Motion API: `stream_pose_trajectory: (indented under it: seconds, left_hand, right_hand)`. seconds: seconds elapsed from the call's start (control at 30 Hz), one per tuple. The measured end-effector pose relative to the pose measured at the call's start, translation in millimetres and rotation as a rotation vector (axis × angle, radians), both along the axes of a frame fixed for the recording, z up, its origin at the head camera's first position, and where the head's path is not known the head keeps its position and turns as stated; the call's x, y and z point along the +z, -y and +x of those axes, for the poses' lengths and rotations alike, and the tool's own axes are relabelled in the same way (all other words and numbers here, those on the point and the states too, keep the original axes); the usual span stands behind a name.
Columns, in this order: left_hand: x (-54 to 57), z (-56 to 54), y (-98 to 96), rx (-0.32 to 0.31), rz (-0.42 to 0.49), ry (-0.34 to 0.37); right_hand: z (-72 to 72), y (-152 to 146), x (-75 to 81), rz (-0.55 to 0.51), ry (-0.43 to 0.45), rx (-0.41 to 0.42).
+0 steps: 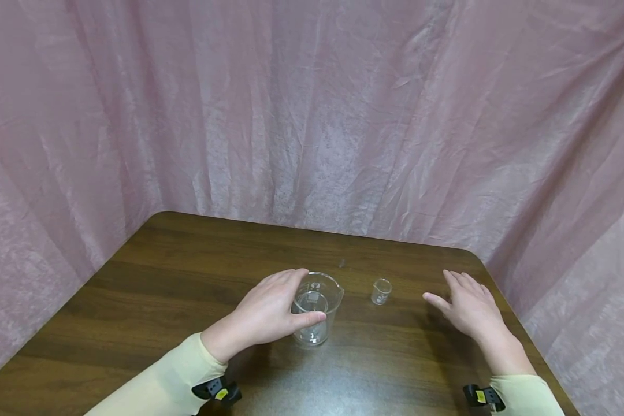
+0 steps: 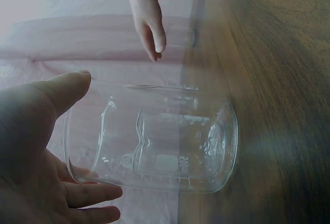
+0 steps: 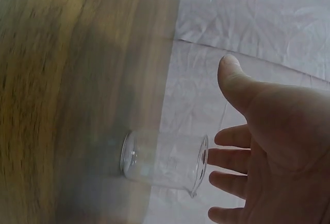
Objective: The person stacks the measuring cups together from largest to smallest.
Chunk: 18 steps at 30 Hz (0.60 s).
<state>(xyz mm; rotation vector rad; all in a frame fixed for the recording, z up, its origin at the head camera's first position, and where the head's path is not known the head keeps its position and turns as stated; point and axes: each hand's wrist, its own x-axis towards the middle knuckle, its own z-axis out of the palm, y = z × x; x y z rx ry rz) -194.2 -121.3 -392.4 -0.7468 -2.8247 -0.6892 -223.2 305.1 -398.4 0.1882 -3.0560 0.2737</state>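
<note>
A large glass beaker (image 1: 330,316) stands upright on the table, with a smaller beaker (image 1: 312,296) nested inside it. In the left wrist view the large beaker (image 2: 154,185) lies across the middle, and a 500ml marking shows. My left hand (image 1: 265,309) spans its rim, thumb on the near side and fingers toward the far side, all extended. To the right stands a tiny glass beaker (image 1: 381,292), also seen as a clear beaker (image 3: 165,157) in the right wrist view. My right hand (image 1: 470,306) hovers right of it, fingers spread, holding nothing.
The brown wooden table (image 1: 187,277) has rounded far corners. Pink curtains (image 1: 312,115) hang behind it and along both sides. A faint pale spot (image 1: 341,263) shows on the tabletop beyond the beakers.
</note>
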Motion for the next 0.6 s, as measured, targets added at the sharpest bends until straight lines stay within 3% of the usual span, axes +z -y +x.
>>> stream_pose_trajectory:
  seconds: [0.37, 0.6]
  left_hand:
    - [-0.4, -0.2, 1.3, -0.01, 0.004, -0.003]
    - [0.2, 0.3, 1.5, -0.005, 0.003, 0.001]
  right_hand:
    - [5.0, -16, 3.1, 0.057, 0.009, -0.02]
    - [4.5, -24, 2.3, 0.062, 0.059, -0.045]
